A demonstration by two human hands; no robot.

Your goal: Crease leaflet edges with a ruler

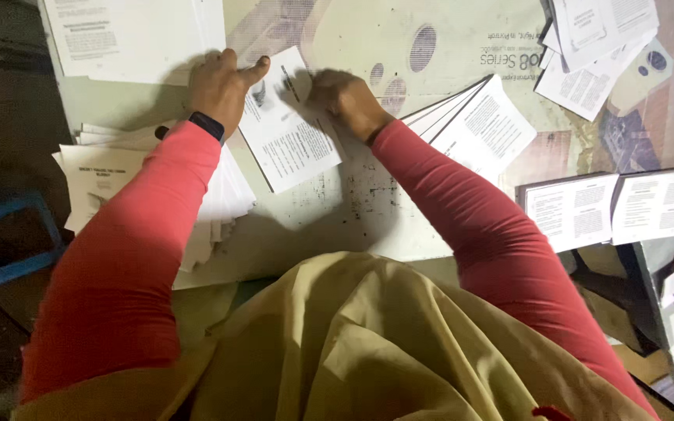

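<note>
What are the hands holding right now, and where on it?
Neither grips anything: the left hand presses flat on the white printed leaflet's top left edge; the right hand rests fisted on its top right corner.

Under your hands lies a printed leaflet: a white sheet with black text blocks and a small dark picture near its top edge. It lies flat on the table, turned at a slant. Your left hand presses its upper left edge with the thumb stretched across; your right hand, curled into a loose fist, rests on its upper right corner.
</note>
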